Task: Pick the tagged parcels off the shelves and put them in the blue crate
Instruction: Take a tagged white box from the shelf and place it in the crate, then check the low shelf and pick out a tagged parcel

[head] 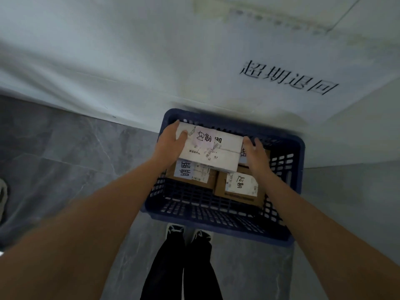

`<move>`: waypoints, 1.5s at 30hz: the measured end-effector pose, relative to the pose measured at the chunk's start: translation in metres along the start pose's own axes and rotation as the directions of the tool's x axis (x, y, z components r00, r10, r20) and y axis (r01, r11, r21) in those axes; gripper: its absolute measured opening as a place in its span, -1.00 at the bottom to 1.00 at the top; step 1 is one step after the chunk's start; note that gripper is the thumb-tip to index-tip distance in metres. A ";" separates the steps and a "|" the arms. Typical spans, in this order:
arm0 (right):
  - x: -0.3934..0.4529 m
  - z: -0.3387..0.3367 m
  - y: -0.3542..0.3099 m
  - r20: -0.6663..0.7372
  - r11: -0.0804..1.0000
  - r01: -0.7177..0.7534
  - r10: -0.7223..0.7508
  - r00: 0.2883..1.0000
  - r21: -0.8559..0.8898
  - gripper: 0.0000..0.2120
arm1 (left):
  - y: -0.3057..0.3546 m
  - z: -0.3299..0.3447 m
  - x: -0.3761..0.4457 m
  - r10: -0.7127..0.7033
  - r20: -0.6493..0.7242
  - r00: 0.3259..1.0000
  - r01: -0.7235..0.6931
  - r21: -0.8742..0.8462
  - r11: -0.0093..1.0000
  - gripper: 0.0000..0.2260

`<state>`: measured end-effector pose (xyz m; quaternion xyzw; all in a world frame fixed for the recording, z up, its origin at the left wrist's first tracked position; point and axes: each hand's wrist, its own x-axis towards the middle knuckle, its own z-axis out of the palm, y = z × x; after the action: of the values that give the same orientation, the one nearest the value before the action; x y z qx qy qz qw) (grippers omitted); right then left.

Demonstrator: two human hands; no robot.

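- The left hand (pixel 171 141) grips the left end of a white parcel (pixel 211 148), thumb curled over its top face and fingers round the far left corner.
- The right hand (pixel 256 153) holds the parcel's right end, fingers bent down over that edge, so the parcel hangs between both hands over the far half of the blue crate (pixel 287 221).
- A white wall (pixel 151 61) fills the far side of the scene, with black handwritten characters (pixel 289 77) on its right part.
- Grey marbled floor tiles (pixel 65 152) run from the wall toward the near side; the crate stands on them right against the wall.
- The crate has slotted sides and already holds two brown cardboard boxes lying side by side beneath the white parcel.
- The left cardboard box (pixel 195 176) carries a pale blue tag (pixel 185 171) with handwriting.
- The right cardboard box (pixel 236 189) carries a white label (pixel 242 184) with handwritten characters.
- A pinkish tag (pixel 204 137) with handwriting sits on the top of the white parcel, beside small barcode stickers.
- Near the crate, black trousers (pixel 184 271) and two dark shoes with white soles (pixel 175 229) show.
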<state>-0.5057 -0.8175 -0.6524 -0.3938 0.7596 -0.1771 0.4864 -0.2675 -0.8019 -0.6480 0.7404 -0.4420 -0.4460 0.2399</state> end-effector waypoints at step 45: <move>-0.745 0.233 -0.104 0.830 -0.695 0.551 0.120 -0.545 0.463 -0.35 | -0.093 -0.243 -0.826 -0.443 -0.872 0.209 0.859 -0.052 0.509 -0.42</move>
<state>-0.0956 -0.2823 -0.2463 -0.9473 -0.3096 0.0795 0.0225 -0.1891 -0.0482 -0.2296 0.9999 0.0015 -0.0006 0.0106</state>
